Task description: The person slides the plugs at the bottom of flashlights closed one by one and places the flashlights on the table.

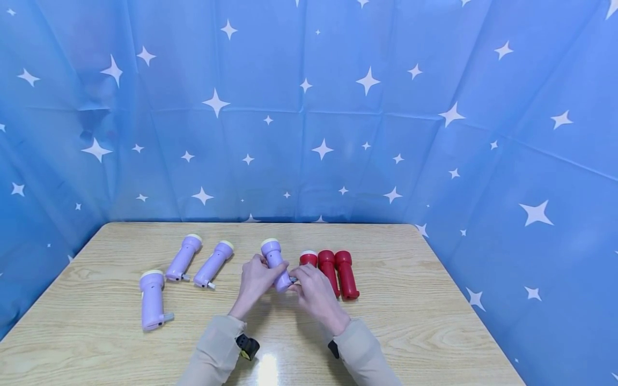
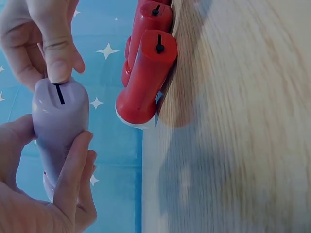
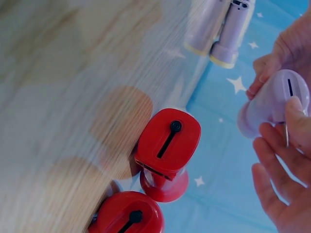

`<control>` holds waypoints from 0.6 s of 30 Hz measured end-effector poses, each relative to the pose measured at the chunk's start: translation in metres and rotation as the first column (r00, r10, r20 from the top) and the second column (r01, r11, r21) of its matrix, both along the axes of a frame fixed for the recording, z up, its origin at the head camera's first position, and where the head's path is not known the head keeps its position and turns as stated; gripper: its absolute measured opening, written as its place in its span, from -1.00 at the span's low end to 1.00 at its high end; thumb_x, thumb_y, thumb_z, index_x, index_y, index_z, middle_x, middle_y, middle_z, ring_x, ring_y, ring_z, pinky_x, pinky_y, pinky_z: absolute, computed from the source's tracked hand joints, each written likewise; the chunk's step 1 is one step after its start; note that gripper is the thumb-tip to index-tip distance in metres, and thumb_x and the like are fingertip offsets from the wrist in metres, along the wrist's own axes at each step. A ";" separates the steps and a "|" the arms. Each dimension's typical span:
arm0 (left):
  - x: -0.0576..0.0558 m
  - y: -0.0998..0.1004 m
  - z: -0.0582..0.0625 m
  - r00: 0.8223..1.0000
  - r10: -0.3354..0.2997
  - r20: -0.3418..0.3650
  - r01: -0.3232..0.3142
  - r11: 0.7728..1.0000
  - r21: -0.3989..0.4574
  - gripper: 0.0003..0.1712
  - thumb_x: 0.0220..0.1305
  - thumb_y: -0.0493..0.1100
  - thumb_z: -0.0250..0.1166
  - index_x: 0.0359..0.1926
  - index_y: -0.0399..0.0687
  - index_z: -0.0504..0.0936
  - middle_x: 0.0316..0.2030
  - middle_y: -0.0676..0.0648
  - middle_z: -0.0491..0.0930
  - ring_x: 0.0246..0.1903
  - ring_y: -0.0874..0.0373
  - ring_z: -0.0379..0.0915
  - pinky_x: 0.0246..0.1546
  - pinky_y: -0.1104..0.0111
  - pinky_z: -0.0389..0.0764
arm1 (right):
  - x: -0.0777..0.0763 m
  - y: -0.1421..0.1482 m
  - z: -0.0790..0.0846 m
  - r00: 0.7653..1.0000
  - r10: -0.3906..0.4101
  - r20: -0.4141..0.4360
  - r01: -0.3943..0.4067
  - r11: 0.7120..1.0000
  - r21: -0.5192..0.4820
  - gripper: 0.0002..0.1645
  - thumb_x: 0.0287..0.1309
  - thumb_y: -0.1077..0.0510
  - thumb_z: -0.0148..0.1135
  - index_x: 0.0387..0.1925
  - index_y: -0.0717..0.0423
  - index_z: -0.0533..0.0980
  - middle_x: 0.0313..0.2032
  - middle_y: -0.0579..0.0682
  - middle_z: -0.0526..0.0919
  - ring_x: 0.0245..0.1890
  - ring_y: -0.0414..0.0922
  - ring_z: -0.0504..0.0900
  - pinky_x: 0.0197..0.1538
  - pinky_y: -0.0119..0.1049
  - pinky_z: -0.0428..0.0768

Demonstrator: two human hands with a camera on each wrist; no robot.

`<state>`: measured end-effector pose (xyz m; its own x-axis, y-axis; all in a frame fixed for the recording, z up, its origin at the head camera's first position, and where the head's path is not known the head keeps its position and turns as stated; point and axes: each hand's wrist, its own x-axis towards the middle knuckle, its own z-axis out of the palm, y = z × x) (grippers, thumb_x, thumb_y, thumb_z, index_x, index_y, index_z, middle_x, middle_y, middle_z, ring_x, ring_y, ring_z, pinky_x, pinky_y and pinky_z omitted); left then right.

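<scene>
My left hand [image 1: 255, 277] grips a purple flashlight [image 1: 273, 257] around its barrel, its cream-rimmed head pointing away from me. At the near end of this flashlight is my right hand [image 1: 315, 292]. In the left wrist view the right thumb [image 2: 59, 68] presses at the top of the black slot on the purple end face [image 2: 51, 99]. A thin metal prong [image 3: 286, 135] shows beside the right fingers in the right wrist view. The flashlight is held up off the table, and the slot's slider is hidden under the thumb.
Three more purple flashlights lie at the left, one nearer [image 1: 152, 303] and two behind, [image 1: 182, 260] each with a grey plug sticking out. Three red flashlights [image 1: 345, 273] lie side by side just right of my hands. A blue star-patterned curtain [image 1: 309, 134] hangs behind the wooden table [image 1: 425, 332].
</scene>
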<state>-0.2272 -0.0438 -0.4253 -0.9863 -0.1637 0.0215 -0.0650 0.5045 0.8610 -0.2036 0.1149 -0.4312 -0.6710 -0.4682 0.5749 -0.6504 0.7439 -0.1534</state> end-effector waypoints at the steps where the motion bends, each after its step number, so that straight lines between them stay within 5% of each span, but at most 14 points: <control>1: 0.000 0.000 0.000 1.000 -0.001 0.000 0.001 1.000 0.000 -0.43 -0.02 0.14 0.40 -0.33 -0.29 0.46 -0.51 -0.14 0.53 -0.61 0.16 0.42 -0.65 0.44 0.40 | 0.000 0.000 0.000 1.000 -0.002 0.003 0.002 1.000 0.001 -0.67 -0.14 0.21 0.48 -0.25 0.16 0.60 -0.30 -0.03 0.70 -0.25 -0.17 0.62 -0.09 -0.36 0.62; 18: 0.003 0.004 0.006 1.000 0.030 -0.009 -0.031 0.998 -0.056 -0.40 -0.07 0.15 0.43 -0.32 -0.27 0.44 -0.50 -0.14 0.51 -0.57 0.12 0.42 -0.65 0.43 0.37 | -0.001 -0.001 -0.003 0.997 0.008 -0.074 -0.009 1.000 -0.015 -0.65 -0.22 0.22 0.53 -0.30 0.11 0.60 -0.34 -0.07 0.69 -0.30 -0.19 0.61 -0.19 -0.40 0.61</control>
